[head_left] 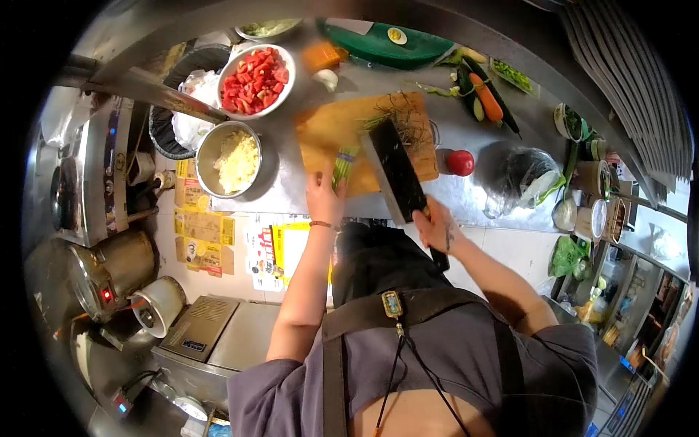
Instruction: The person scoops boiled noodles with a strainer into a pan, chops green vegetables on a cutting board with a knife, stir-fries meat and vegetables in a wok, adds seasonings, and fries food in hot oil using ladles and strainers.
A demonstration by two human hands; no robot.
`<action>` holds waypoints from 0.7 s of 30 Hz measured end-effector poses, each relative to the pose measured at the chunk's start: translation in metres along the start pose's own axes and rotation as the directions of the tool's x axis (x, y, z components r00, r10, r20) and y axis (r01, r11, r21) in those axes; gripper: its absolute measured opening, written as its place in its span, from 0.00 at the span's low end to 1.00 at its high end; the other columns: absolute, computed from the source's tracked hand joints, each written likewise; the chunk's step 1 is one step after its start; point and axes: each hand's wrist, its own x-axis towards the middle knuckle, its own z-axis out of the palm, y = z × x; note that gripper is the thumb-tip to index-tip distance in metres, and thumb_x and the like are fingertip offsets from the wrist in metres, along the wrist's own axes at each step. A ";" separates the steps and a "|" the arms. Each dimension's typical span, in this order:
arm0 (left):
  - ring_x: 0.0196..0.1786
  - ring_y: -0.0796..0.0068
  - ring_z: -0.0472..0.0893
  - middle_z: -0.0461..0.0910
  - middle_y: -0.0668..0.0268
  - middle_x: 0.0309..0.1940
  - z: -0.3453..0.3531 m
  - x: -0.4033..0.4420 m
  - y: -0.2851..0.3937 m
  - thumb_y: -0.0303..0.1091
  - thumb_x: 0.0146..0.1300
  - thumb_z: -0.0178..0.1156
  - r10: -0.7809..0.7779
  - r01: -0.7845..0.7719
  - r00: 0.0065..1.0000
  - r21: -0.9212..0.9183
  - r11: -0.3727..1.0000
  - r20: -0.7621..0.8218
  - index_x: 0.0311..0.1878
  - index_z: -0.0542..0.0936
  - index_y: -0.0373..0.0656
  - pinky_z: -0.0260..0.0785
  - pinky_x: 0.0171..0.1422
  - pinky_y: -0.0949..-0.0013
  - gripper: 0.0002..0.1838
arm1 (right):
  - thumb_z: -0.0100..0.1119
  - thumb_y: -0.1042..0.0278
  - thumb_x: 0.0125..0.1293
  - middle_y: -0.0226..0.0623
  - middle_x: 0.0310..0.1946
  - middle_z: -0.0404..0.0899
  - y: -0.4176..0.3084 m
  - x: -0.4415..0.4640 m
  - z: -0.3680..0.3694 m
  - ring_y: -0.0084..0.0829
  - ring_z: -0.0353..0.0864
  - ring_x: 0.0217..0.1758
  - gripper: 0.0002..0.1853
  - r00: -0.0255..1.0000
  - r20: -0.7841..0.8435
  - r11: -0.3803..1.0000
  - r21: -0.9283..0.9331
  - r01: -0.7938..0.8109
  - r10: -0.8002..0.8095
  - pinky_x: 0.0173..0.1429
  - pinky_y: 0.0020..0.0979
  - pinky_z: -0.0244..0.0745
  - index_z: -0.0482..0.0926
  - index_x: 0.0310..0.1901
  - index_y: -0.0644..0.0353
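Observation:
A wooden cutting board (pixel 320 131) lies on the steel table. My left hand (pixel 325 197) is closed round a small bundle of green stalks (pixel 344 166) with a purple band, at the board's near edge. In my right hand (pixel 435 226) is the handle of a large dark cleaver (pixel 397 171), its broad blade slanting over the board to the right of the bundle. Thin dark green and brown trimmings (pixel 411 120) lie on the board's far right part, beyond the blade.
Left of the board stand a bowl of chopped tomato (pixel 255 81) and a metal bowl of pale yellow pieces (pixel 237 160). On the right are a tomato (pixel 459 162), a carrot (pixel 486 98) and a plastic bag (pixel 513 178). A green board (pixel 364 45) lies behind.

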 end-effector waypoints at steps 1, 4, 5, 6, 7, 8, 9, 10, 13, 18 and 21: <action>0.36 0.57 0.76 0.73 0.55 0.38 0.001 -0.002 0.001 0.34 0.54 0.61 -0.013 0.011 1.000 -0.086 0.996 -0.028 0.49 0.77 0.42 0.70 0.40 0.62 0.18 | 0.48 0.69 0.64 0.36 0.15 0.66 0.014 -0.004 0.005 0.27 0.70 0.12 0.11 1.000 0.016 1.000 0.000 -0.019 0.019 0.15 0.30 0.65 0.62 0.39 0.70; 0.36 0.58 0.78 0.75 0.57 0.35 0.004 -0.006 0.006 0.34 0.55 0.61 -0.041 0.038 0.998 -0.085 0.996 -0.041 0.47 0.78 0.41 0.70 0.39 0.63 0.16 | 0.46 0.68 0.65 0.38 0.15 0.66 0.023 -0.013 0.022 0.28 0.69 0.11 0.13 0.996 0.061 0.996 0.056 -0.070 0.067 0.15 0.30 0.65 0.61 0.42 0.72; 0.36 0.58 0.78 0.76 0.57 0.34 0.005 -0.006 0.007 0.34 0.54 0.61 -0.039 0.035 0.998 -0.082 0.996 -0.045 0.46 0.78 0.41 0.71 0.39 0.63 0.16 | 0.46 0.68 0.65 0.38 0.15 0.66 0.026 -0.013 0.028 0.28 0.69 0.11 0.14 0.996 0.056 0.995 0.064 -0.076 0.072 0.15 0.31 0.65 0.61 0.43 0.72; 0.36 0.58 0.78 0.76 0.57 0.34 0.007 -0.006 0.007 0.34 0.54 0.61 -0.038 0.034 0.998 -0.083 0.996 -0.045 0.46 0.78 0.41 0.71 0.39 0.63 0.16 | 0.45 0.67 0.65 0.39 0.15 0.67 0.028 -0.012 0.032 0.29 0.69 0.11 0.15 0.996 0.051 0.994 0.071 -0.082 0.078 0.16 0.31 0.65 0.60 0.43 0.72; 0.35 0.57 0.77 0.76 0.57 0.33 0.009 -0.006 0.006 0.33 0.54 0.61 -0.036 0.029 0.997 -0.112 0.993 -0.064 0.45 0.79 0.42 0.70 0.38 0.62 0.15 | 0.45 0.67 0.65 0.39 0.15 0.67 0.029 -0.009 0.034 0.29 0.69 0.11 0.15 0.996 0.049 0.994 0.069 -0.081 0.078 0.16 0.31 0.65 0.60 0.43 0.72; 0.35 0.57 0.77 0.76 0.57 0.32 0.011 -0.006 0.007 0.32 0.53 0.61 -0.037 0.025 0.996 -0.141 0.990 -0.082 0.44 0.79 0.42 0.70 0.37 0.62 0.14 | 0.45 0.68 0.65 0.37 0.17 0.66 0.027 -0.005 0.036 0.26 0.68 0.12 0.16 0.996 0.041 0.996 0.037 -0.081 0.080 0.16 0.29 0.64 0.60 0.48 0.70; 0.35 0.57 0.77 0.76 0.57 0.32 0.012 -0.006 0.006 0.32 0.53 0.61 -0.038 0.026 0.996 -0.141 0.990 -0.082 0.44 0.79 0.42 0.70 0.37 0.62 0.14 | 0.45 0.69 0.64 0.35 0.18 0.66 0.026 -0.002 0.039 0.24 0.66 0.12 0.18 0.996 0.032 0.997 0.005 -0.083 0.082 0.15 0.28 0.64 0.59 0.53 0.68; 0.35 0.57 0.77 0.76 0.57 0.32 0.013 -0.008 0.006 0.32 0.53 0.61 -0.024 0.012 0.995 -0.121 0.993 -0.099 0.44 0.79 0.43 0.70 0.37 0.62 0.14 | 0.45 0.69 0.64 0.36 0.20 0.66 0.027 0.006 0.041 0.24 0.66 0.12 0.17 0.995 0.041 0.996 0.019 -0.091 0.090 0.15 0.28 0.64 0.60 0.51 0.69; 0.34 0.57 0.77 0.76 0.57 0.32 0.012 -0.005 0.010 0.33 0.54 0.61 -0.007 -0.004 0.991 -0.082 0.997 -0.137 0.43 0.79 0.42 0.70 0.37 0.62 0.13 | 0.44 0.67 0.65 0.39 0.13 0.68 0.010 0.017 0.048 0.30 0.70 0.12 0.17 0.995 0.029 0.990 0.100 -0.098 0.096 0.17 0.33 0.66 0.59 0.48 0.74; 0.36 0.54 0.76 0.76 0.53 0.35 0.010 0.002 0.019 0.36 0.54 0.61 -0.091 0.090 0.996 -0.048 0.995 -0.023 0.47 0.77 0.39 0.69 0.41 0.61 0.18 | 0.47 0.69 0.63 0.41 0.16 0.71 -0.001 0.002 0.032 0.34 0.70 0.13 0.15 0.994 -0.061 0.994 0.062 -0.090 0.093 0.19 0.35 0.66 0.63 0.49 0.67; 0.45 0.50 0.73 0.72 0.49 0.44 0.020 -0.008 0.040 0.41 0.52 0.63 -0.036 0.046 0.997 0.137 0.989 -0.074 0.55 0.69 0.35 0.66 0.49 0.58 0.30 | 0.49 0.71 0.62 0.51 0.29 0.77 0.003 0.008 0.000 0.45 0.77 0.25 0.25 0.900 -0.264 0.855 -0.483 0.188 -0.347 0.27 0.36 0.70 0.59 0.60 0.65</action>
